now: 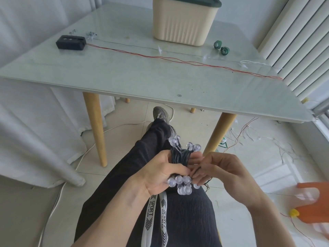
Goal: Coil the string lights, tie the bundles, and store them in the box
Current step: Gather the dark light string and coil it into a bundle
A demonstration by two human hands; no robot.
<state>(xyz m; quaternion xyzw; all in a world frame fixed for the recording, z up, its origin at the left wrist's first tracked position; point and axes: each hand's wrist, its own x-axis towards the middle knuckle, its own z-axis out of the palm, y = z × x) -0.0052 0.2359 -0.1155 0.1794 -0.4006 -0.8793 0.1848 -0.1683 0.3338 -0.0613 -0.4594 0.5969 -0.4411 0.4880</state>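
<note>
Over the lap, the left hand (pixel 162 172) grips the coiled string lights (pixel 180 157) while the right hand (pixel 218 169) pinches at the bundle's dark wire.

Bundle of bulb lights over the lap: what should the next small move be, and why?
Probably wrap the loose dark wire end round the middle of the bundle to tie it. The left hand grips the coiled strands with bulbs sticking out at both ends, the right hand pinches at the wire beside it, and no tie shows on it yet. The box waits on the table.
</note>
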